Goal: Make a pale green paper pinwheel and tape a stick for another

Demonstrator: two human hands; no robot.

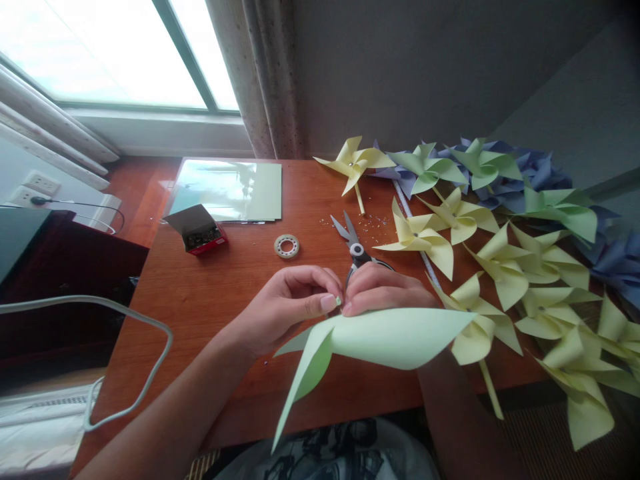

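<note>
A light green paper pinwheel is held over the near part of the table, its curled blades pointing left, right and down. My right hand grips it from behind, near its centre, and the blades hide part of that hand. Between thumb and forefinger, my left hand pinches a tiny pale green piece close to the pinwheel's centre. Just beyond my right hand lie scissors with their blades apart, the handles partly covered by the hand. A roll of tape rests flat beyond my left hand.
Yellow pinwheels, green pinwheels and blue-purple pinwheels crowd the right side. An open red box of small dark pieces and green paper sheets lie at left. A ruler lies partly under pinwheels. A white cable loops at left.
</note>
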